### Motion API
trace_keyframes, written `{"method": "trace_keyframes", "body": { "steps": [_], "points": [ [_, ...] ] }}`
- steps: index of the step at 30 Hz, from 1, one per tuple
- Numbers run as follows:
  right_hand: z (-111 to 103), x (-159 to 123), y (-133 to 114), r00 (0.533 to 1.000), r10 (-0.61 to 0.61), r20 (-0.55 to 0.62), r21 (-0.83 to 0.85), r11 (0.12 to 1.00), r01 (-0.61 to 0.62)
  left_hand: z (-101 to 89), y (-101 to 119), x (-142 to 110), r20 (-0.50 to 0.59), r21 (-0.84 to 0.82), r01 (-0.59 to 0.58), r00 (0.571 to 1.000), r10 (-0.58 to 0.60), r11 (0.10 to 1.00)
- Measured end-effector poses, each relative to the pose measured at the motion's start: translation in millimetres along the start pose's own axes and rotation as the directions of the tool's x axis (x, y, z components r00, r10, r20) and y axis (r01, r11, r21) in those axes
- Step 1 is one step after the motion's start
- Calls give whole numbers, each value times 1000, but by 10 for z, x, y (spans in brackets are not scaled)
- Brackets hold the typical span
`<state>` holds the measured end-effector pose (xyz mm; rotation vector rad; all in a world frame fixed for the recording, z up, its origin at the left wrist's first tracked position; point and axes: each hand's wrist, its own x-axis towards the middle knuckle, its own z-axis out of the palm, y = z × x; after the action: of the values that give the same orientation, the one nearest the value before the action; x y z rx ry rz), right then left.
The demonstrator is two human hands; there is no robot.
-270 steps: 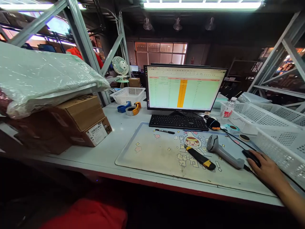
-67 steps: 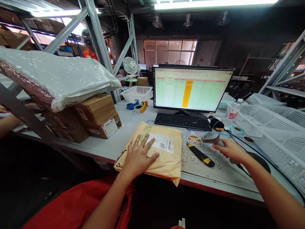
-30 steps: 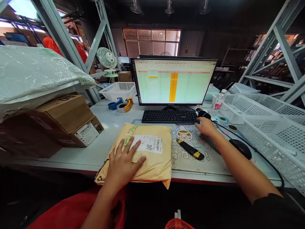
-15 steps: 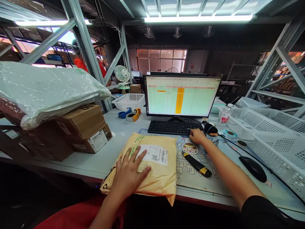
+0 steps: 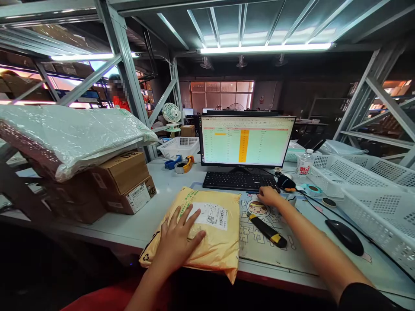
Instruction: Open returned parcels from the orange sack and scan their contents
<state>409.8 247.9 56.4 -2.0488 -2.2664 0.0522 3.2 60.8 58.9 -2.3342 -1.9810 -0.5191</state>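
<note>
- Yellow mailer (image 5: 215, 248) lies flat on the desk (image 5: 129, 229), partly over the mat (image 5: 269, 255); front edge overhangs the desk edge; white label faces up; contents hidden
- Left hand (image 5: 180, 242) rests on the mailer, palm down; fingers spread, pressing rather than gripping
- Right hand (image 5: 267, 196) is at the front right of the keyboard (image 5: 230, 181); fingers curled; can't tell if they pinch anything
- Cutter (image 5: 267, 230) lies on the mat, just right of the mailer
- Left: two small cardboard boxes, upper (image 5: 126, 170) stacked on lower (image 5: 142, 198); contents hidden; white plastic-wrapped package (image 5: 90, 131) lies above them
- Back left: white basket (image 5: 178, 150), perforated; inside too small to read; tape dispenser (image 5: 184, 165) in front of it
- Right: more perforated white baskets (image 5: 372, 211); contents unclear; bottle (image 5: 304, 162) stands upright beside them
</note>
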Motion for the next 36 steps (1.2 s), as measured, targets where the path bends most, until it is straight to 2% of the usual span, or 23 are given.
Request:
{"method": "trace_keyframes", "body": {
  "steps": [5,8,10,11,13,14,15,16,18,19,21,24,29,33,36],
  "points": [
    [48,-41,-40,999,-1,-39,42,999,3,3,8,-5,-31,-8,-10,999,10,1000],
    [-113,-137,4,994,-27,-105,80,996,36,-18,13,-20,-18,-12,-1,1000,1,1000],
    [-239,-320,213,987,-39,-157,100,993,55,-18,6,-31,-13,-11,1,1000,-2,1000],
    [-276,-452,397,981,-36,-192,107,993,58,-12,0,-36,-15,-10,-1,1000,0,1000],
    [-245,-782,920,962,-1,-273,111,993,32,5,-9,-43,-21,-9,-8,1000,8,1000],
    [-170,-965,1242,919,23,-393,119,993,26,12,-10,-43,-22,-9,-7,1000,7,1000],
    [-58,-1150,1581,870,62,-489,122,993,-2,15,-6,-40,-21,-9,4,1000,-4,1000],
    [80,-1329,1917,841,80,-535,119,993,-19,14,0,-35,-18,-9,24,1000,-24,1000],
    [392,-1647,2495,816,120,-566,123,991,-61,1,21,-15,-7,-8,79,997,-79,997],
    [541,-1777,2705,801,153,-579,144,986,-85,-8,32,-2,-3,-6,108,994,-108,994],
    [779,-1970,2932,808,173,-564,213,975,-60,-20,54,22,-2,4,152,988,-152,988],
    [948,-2102,2897,808,194,-557,295,955,-26,-6,78,29,-30,31,175,984,-174,984],
    [979,-2099,2688,771,162,-616,291,956,32,67,71,-17,-69,74,157,986,-152,985],
    [943,-2106,2654,793,190,-579,254,966,-46,146,17,-24,-118,81,137,985,-127,987],
    [846,-2149,2543,810,219,-544,209,970,-122,227,-40,-9,-165,87,125,980,-110,988]
  ]
}}
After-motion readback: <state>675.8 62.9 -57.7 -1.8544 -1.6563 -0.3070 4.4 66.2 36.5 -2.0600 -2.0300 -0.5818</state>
